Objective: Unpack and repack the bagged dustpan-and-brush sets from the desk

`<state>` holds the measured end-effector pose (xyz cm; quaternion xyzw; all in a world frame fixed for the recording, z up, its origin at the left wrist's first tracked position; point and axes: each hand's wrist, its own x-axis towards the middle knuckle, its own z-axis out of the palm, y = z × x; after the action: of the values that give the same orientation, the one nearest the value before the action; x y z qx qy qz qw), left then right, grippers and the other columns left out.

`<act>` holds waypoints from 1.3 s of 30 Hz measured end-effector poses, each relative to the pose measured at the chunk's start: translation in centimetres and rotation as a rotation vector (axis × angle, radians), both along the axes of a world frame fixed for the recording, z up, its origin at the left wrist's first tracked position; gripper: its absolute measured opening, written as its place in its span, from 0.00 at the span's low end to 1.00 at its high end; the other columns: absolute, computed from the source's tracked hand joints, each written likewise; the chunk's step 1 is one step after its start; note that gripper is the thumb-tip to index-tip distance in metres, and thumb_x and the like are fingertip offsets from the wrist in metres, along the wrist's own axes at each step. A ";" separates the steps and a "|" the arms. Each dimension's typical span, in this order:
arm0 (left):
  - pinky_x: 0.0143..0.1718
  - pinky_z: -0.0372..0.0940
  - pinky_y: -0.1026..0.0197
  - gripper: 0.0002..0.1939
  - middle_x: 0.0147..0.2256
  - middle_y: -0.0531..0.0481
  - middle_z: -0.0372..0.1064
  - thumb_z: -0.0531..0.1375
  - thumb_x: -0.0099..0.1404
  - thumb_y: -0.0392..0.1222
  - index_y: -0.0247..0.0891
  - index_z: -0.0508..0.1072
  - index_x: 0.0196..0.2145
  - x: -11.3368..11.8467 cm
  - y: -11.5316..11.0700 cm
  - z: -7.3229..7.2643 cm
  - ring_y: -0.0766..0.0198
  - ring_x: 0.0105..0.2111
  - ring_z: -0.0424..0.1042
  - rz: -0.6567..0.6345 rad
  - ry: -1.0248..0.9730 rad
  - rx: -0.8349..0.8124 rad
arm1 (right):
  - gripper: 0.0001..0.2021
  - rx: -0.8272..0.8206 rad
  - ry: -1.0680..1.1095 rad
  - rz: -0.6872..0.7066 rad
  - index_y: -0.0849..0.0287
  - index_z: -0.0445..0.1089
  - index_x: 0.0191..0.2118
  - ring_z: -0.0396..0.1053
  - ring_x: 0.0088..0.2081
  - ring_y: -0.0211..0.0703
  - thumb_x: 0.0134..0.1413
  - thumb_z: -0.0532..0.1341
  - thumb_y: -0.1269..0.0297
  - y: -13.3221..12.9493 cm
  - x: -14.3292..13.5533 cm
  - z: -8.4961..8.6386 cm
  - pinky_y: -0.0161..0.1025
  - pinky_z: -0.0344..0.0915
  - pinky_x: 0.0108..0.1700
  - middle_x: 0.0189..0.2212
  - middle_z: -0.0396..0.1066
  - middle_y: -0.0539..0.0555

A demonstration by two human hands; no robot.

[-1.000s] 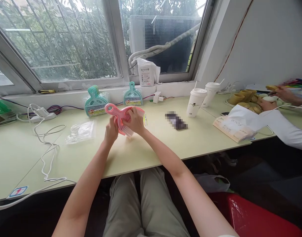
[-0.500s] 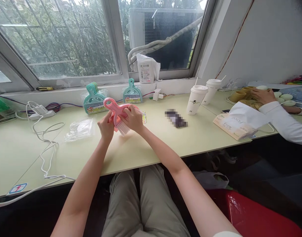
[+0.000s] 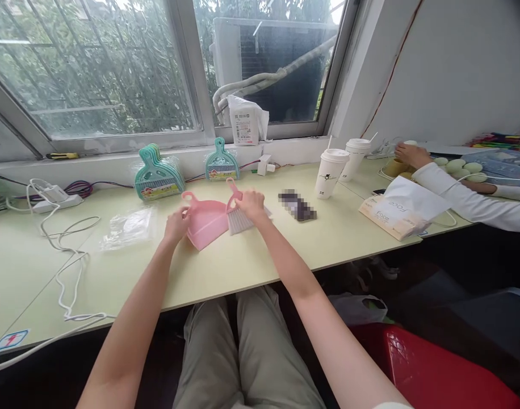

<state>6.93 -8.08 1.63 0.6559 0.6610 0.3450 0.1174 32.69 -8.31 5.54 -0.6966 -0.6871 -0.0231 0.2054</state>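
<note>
My left hand point(image 3: 177, 225) is closed on the left edge of a pink dustpan point(image 3: 209, 220), which is tilted low over the table with its lip toward me. In my right hand point(image 3: 251, 203) is a small pink hand brush point(image 3: 239, 220) with pale bristles pointing down, just right of the dustpan. The fingers of that hand wrap round the brush's pink upper part. Behind them stand several bagged green dustpan-and-brush sets point(image 3: 158, 176), and one more green set point(image 3: 221, 162) leans at the wall.
A clear plastic bag point(image 3: 128, 227) and white cables point(image 3: 75, 272) lie to the left. On the right are a blurred dark object point(image 3: 297, 205), two white cups point(image 3: 329, 176) and a tissue pack point(image 3: 396, 211). A co-worker's hand point(image 3: 413, 154) is at the far right.
The brush and dustpan, stacked together before, are now apart. My right hand has moved right with the brush, and the dustpan has turned flatter, nearer the table.
</note>
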 end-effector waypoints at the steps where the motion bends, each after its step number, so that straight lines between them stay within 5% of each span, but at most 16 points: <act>1: 0.37 0.64 0.59 0.21 0.35 0.43 0.76 0.52 0.61 0.46 0.37 0.75 0.48 0.2 -0.2 -0.1 0.53 0.37 0.74 0.002 0.069 -0.022 | 0.17 -0.061 -0.007 -0.016 0.60 0.74 0.45 0.72 0.46 0.50 0.60 0.57 0.54 0.3 0.3 -0.4 0.41 0.63 0.46 0.45 0.72 0.63; 7: 0.42 0.64 0.57 0.21 0.43 0.43 0.75 0.50 0.65 0.53 0.41 0.75 0.45 0.0 -1.4 -0.1 0.52 0.45 0.72 0.019 0.235 -0.055 | 0.22 -0.197 0.000 -0.012 0.62 0.75 0.44 0.72 0.48 0.51 0.59 0.56 0.48 0.5 0.3 -1.0 0.42 0.62 0.46 0.44 0.75 0.65; 15: 0.41 0.65 0.56 0.20 0.44 0.44 0.75 0.50 0.65 0.55 0.42 0.75 0.42 0.2 -1.9 0.4 0.51 0.45 0.72 0.078 0.255 -0.074 | 0.17 -0.239 0.023 0.049 0.52 0.77 0.40 0.72 0.46 0.47 0.50 0.62 0.49 1.0 1.1 -1.6 0.39 0.63 0.43 0.43 0.76 0.56; 27: 0.43 0.64 0.53 0.19 0.45 0.42 0.75 0.49 0.65 0.51 0.41 0.76 0.41 0.0 -1.8 0.4 0.49 0.45 0.71 0.110 0.253 -0.064 | 0.18 -0.222 0.064 0.029 0.52 0.77 0.38 0.73 0.45 0.47 0.49 0.62 0.45 0.9 1.1 -1.1 0.38 0.63 0.42 0.42 0.77 0.55; 39: 0.41 0.64 0.54 0.19 0.45 0.42 0.75 0.52 0.64 0.52 0.42 0.79 0.36 0.1 -1.8 0.2 0.48 0.45 0.72 0.127 0.304 -0.034 | 0.15 -0.190 0.044 0.038 0.53 0.76 0.40 0.73 0.45 0.47 0.48 0.64 0.53 1.0 1.0 -1.4 0.38 0.64 0.42 0.42 0.76 0.55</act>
<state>7.03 -9.91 1.88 0.6556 0.7169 0.2372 0.0049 33.70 -7.35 4.14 -0.7003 -0.6944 0.0616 0.1537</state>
